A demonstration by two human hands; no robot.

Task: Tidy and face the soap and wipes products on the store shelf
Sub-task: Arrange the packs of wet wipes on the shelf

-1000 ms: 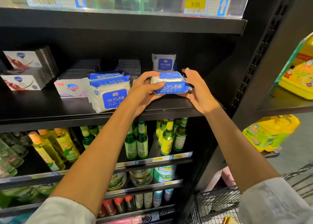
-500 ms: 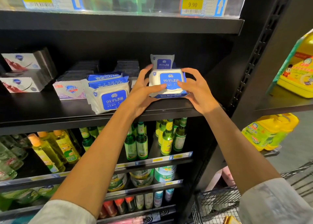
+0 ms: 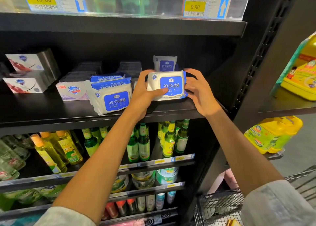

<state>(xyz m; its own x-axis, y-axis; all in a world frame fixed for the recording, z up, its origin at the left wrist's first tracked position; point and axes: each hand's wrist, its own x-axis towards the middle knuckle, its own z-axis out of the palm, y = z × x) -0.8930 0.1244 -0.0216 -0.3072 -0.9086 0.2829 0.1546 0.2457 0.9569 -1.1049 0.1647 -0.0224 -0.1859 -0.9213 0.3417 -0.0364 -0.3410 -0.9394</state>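
A white wipes pack with a blue label (image 3: 171, 82) stands upright, label facing me, near the front of the black shelf (image 3: 51, 111). My left hand (image 3: 145, 92) grips its left side, thumb across the front. My right hand (image 3: 200, 90) holds its right end with curled fingers. Behind it stands another upright wipes pack (image 3: 165, 63). To the left sits a stack of wipes packs (image 3: 111, 96), and a Safeguard soap box (image 3: 73, 91) lies beside it. Two more soap boxes (image 3: 25, 75) are stacked at the far left.
Dark boxes (image 3: 130, 68) sit deep on the shelf. The shelf above carries price tags (image 3: 205, 6). Green and yellow bottles (image 3: 142, 143) fill the shelf below. Yellow detergent jugs (image 3: 302, 72) stand on the right-hand unit. A wire cart (image 3: 222, 207) is at the bottom right.
The wipes pack was lying flat with its label tilted up; both hands turned it upright so its label faces forward, and it sits slightly lower and nearer the shelf front.
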